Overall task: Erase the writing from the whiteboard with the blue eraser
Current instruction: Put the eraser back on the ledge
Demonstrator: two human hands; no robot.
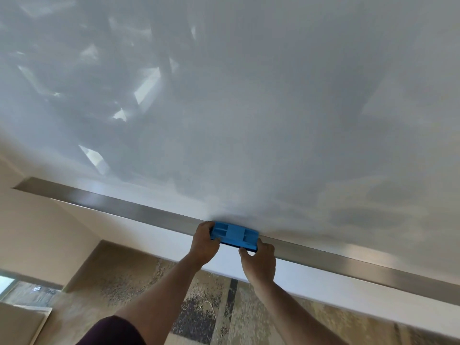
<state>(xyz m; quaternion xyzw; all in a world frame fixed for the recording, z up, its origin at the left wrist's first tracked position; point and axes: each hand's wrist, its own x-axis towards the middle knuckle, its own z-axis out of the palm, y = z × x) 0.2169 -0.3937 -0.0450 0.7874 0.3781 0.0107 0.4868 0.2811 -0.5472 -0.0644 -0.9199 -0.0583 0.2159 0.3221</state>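
Note:
The whiteboard (pixel 249 108) fills most of the view; I see grey smeared patches and reflections on it but no readable writing. A blue eraser (pixel 235 234) lies on the metal tray (pixel 124 207) along the board's lower edge, its ribbed plastic back facing me. My left hand (pixel 204 242) grips the eraser's left end. My right hand (pixel 260 261) holds its lower right corner with thumb and fingers. Both forearms reach up from the bottom of the frame.
Below the tray is a plain wall strip, then patterned brown and beige carpet (pixel 149 282). A beige wall (pixel 29 232) stands at the left. A small white cord (pixel 207 306) lies on the carpet.

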